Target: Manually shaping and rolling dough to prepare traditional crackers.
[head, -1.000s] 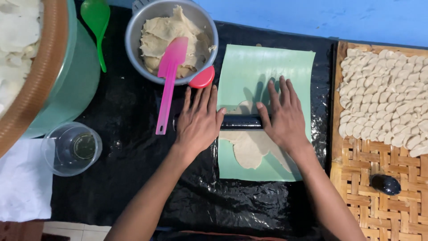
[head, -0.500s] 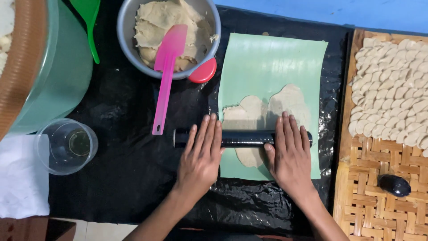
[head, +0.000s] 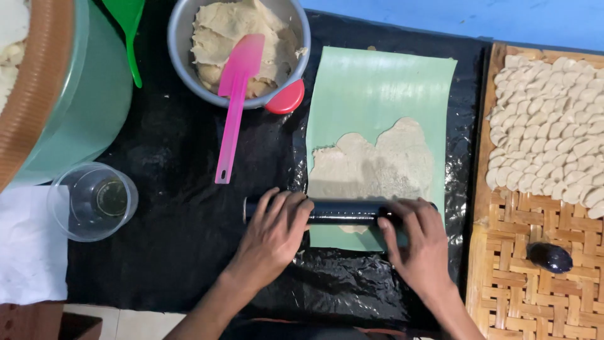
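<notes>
A black rolling pin lies across the near end of a green banana leaf sheet. My left hand rests on its left end and my right hand on its right end, fingers curled over it. A thin flattened sheet of beige dough spreads on the leaf just beyond the pin.
A metal bowl of dough holds a pink spatula, with a red lid beside it. A clear plastic cup, a green tub, a white cloth and a woven tray of several shaped dough pieces surround the black plastic.
Both hands have drawn the rolling pin toward me, from the middle of the leaf to its near end, leaving the dough wider and flatter behind it.
</notes>
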